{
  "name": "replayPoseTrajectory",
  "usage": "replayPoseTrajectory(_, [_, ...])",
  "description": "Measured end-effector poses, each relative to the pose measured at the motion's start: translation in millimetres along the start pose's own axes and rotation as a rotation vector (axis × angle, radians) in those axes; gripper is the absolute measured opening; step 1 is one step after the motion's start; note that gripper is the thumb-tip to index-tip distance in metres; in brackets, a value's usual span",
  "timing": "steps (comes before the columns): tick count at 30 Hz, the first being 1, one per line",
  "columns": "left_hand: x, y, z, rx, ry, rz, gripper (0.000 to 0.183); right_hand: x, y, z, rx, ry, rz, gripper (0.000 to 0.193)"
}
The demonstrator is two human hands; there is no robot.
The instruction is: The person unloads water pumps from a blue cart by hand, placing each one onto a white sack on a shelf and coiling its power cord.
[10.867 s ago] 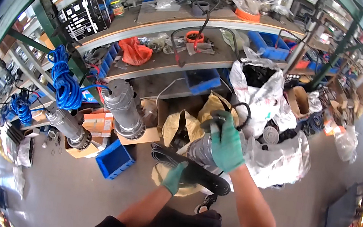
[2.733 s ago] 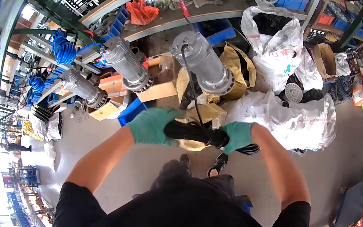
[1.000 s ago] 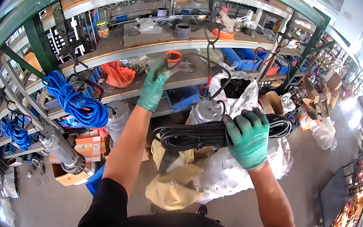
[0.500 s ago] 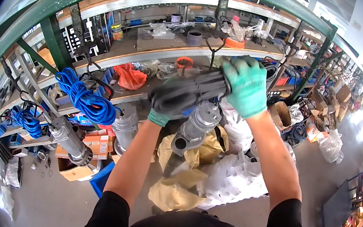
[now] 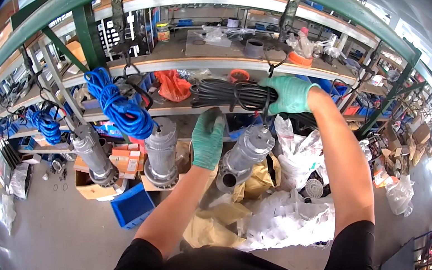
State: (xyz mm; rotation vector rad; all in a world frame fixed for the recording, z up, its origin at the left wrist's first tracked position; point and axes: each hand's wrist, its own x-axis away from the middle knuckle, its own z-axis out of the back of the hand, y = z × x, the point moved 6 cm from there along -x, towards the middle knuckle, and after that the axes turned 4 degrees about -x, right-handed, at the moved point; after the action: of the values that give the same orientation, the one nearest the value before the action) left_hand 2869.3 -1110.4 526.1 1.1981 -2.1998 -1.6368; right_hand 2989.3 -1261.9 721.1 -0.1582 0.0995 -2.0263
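Green-gloved right hand (image 5: 290, 96) grips a black cable coil (image 5: 228, 95), bundled, not yet released, before the far wooden shelf (image 5: 193, 65); green-gloved left hand (image 5: 208, 138) half-open below, seemingly empty; blue cable coil (image 5: 118, 107) hangs left

Blue bin (image 5: 140, 218) on grey floor (image 5: 64, 235), red plastic bag (image 5: 173, 86), orange ring (image 5: 299, 59), clear bag (image 5: 402, 195)

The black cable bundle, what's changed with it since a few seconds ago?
The black cable bundle has gone up from low over the floor to in front of the shelves. The right hand still grips it; the left hand, which also held it, is now just beneath, contact unclear. The blue cable coil still hangs at the left.
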Motion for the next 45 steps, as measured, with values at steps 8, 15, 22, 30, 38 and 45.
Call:
replayPoseTrajectory(8, [83.6,-36.3,60.2,-0.277,-0.354,0.231,0.030,8.6,6.6,-10.8,0.016,-0.051,-0.098,0.096])
replayPoseTrajectory(15, [159.4,-114.8,190.7,-0.529,-0.491,0.512,0.024,172.3,-24.0,-113.6,-0.346,0.771,-0.071,0.054])
replayPoseTrajectory(22, [254.9,-208.8,316.2,-0.484,-0.677,1.178,0.032,464.1,-128.8,-544.1,-0.879,0.281,-1.540,0.044])
replayPoseTrajectory(30, [249.4,-219.8,381.5,-0.829,-0.894,1.400,0.031,615.5,-474.6,-706.6,-1.171,0.726,-2.339,0.035])
replayPoseTrajectory(38, [230.9,-191.1,321.1,-0.984,-0.973,1.240,0.031,729.3,-409.6,-688.1,-0.643,1.035,-2.620,0.060])
replayPoseTrajectory(45, [305.7,-149.6,261.6,-1.045,-1.182,1.188,0.032,785.2,-324.0,-737.6,-0.907,0.722,-2.536,0.118])
